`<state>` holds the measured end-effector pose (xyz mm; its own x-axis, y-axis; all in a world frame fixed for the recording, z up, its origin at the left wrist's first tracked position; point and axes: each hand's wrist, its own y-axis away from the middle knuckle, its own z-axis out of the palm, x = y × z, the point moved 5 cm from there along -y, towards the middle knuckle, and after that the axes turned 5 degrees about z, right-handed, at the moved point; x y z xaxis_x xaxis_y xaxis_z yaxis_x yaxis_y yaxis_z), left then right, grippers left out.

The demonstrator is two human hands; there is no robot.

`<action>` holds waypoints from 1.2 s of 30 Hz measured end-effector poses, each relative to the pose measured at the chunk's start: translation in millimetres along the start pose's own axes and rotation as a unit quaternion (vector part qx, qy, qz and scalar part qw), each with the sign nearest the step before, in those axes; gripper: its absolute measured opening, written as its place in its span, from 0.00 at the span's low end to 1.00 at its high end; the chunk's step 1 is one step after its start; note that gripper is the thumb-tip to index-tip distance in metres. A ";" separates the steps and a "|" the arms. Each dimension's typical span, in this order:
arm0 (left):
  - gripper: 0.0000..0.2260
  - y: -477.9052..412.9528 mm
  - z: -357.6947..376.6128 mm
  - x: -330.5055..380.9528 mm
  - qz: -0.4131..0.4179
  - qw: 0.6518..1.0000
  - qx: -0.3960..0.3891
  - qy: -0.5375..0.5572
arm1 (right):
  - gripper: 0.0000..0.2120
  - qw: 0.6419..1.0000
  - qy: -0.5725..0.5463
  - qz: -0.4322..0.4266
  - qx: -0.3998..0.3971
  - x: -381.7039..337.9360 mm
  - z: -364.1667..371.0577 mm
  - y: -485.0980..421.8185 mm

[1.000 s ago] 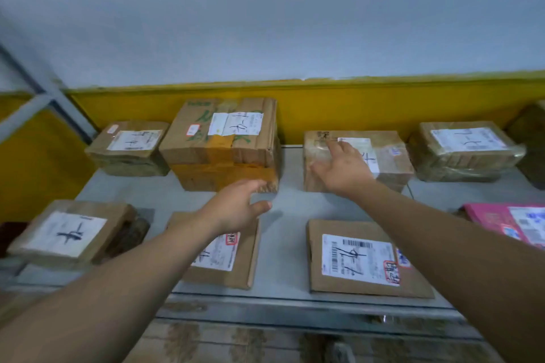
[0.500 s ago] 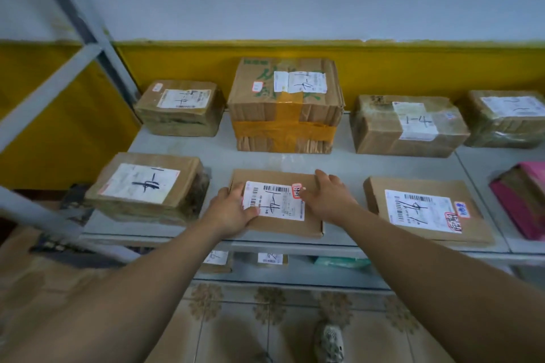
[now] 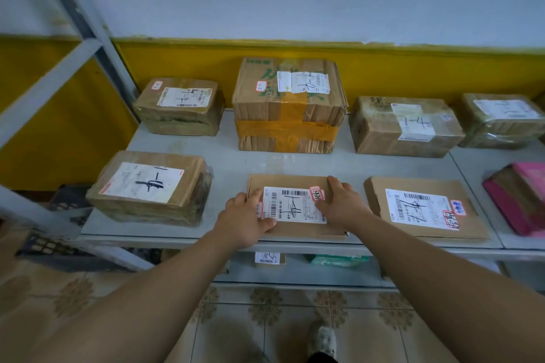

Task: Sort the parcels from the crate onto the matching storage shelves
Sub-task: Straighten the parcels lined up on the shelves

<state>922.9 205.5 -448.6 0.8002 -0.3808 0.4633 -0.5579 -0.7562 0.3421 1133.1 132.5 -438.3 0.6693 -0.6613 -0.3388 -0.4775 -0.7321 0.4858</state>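
A flat cardboard parcel point(image 3: 295, 181) with a white barcode label marked 1-4 lies at the front middle of the grey shelf point(image 3: 230, 162). My left hand point(image 3: 244, 218) rests on its front-left corner, fingers laid over the label's edge and thumb along the front. My right hand point(image 3: 339, 203) lies flat on the parcel's right side with its fingers straight. The parcel sits flat on the shelf, its front edge close to the shelf lip.
Around it stand other labelled parcels: a taped box point(image 3: 150, 186) front left, a flat one point(image 3: 421, 206) front right, a pink one point(image 3: 522, 197) far right, and several boxes along the back, the tallest point(image 3: 289, 106) bound with orange tape. A lower shelf point(image 3: 295, 274) holds more parcels.
A second ago my right hand touched a back-row box and my left hovered. Both hands then came down onto the flat front parcel and stay there; the view has pulled back.
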 end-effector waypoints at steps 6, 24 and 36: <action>0.35 0.9 -23.4 5.8 -0.004 0.999 0.008 -0.052 | 0.32 0.999 0.023 -0.019 0.011 -7.1 -15.1 -1.7; 0.31 66.2 -161.2 -135.6 -0.134 0.977 0.128 -0.104 | 0.33 0.979 0.036 -0.200 0.019 -200.7 -9.3 23.1; 0.33 62.2 -154.4 -199.8 -0.077 0.994 0.065 0.039 | 0.35 0.992 -0.030 -0.123 -0.020 -251.9 69.7 48.3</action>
<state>694.3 316.7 -393.7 0.8518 -0.2162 0.4772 -0.3925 -0.8667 0.3079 901.8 252.4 -385.7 0.7266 -0.4726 -0.4986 -0.2804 -0.8666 0.4128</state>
